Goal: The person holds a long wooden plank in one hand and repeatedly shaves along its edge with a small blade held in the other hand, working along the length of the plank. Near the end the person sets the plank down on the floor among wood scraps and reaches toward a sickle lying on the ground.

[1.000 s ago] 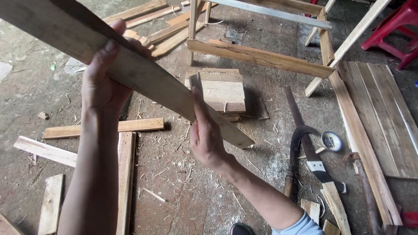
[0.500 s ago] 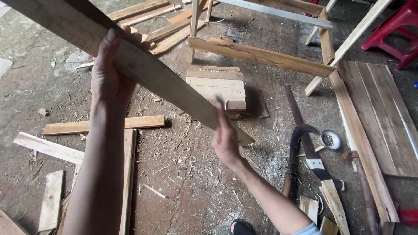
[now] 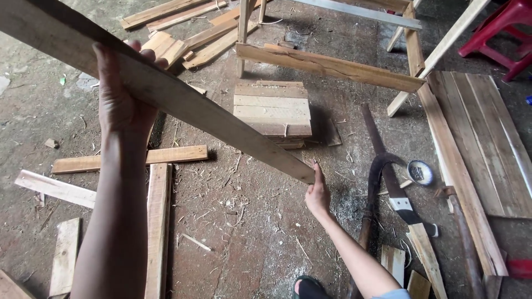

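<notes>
A long, weathered wooden plank runs diagonally from the upper left down toward the centre, held up above the floor. My left hand grips it from below near its upper part, fingers curled over the top edge. My right hand sits at the plank's lower end, fingers raised and touching the end's edge. Just behind that end, a stack of short boards rests on the dirty floor.
Loose planks lie on the floor at left and at the back. A wooden frame stands behind the stack. A curved saw and a small round tin lie at right beside a slatted panel. A red stool is far right.
My right hand has slid down the plank from its middle to the lower end. The left hand keeps its grip, and the plank sits slightly higher in view.
</notes>
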